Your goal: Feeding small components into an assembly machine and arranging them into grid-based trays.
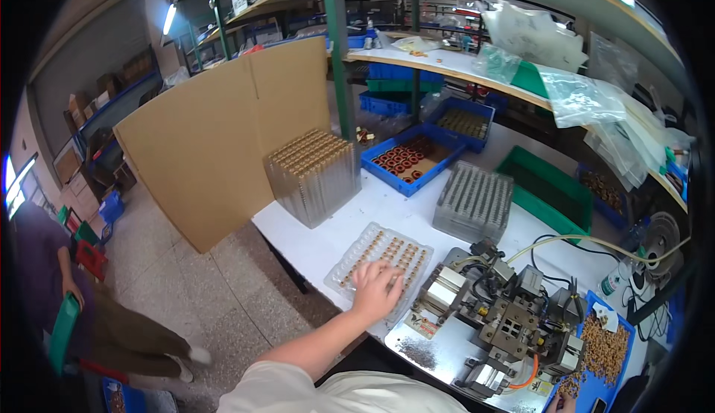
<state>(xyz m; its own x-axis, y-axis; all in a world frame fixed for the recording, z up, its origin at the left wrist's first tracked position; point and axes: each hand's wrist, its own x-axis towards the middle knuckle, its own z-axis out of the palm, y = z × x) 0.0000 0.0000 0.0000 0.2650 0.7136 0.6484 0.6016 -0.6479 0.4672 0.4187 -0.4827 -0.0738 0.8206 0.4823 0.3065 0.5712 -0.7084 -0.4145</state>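
My left hand [375, 291] rests over a clear plastic tray [344, 270] with rows of pockets. Small brass-coloured parts [390, 248] fill several of its rows. The fingers are bent and somewhat apart, and no held part shows between them; the undersides of the fingertips are hidden. At the lower right edge, only part of my right hand [563, 402] shows, its fingers drawn together beside the small brass-coloured pieces [605, 347] heaped in a blue tray [596, 388]. What those fingers hold is too small to make out. Between the hands stands a metal fixture machine [514, 325] with several cylinders.
Behind the tray stand a tall stack of filled clear trays [314, 178] and a second stack [474, 201]. A blue bin [408, 185] holds red-brown rings; a green bin [545, 189] is beside it. A cardboard sheet [223, 137] borders the table. A person [82, 294] is at left.
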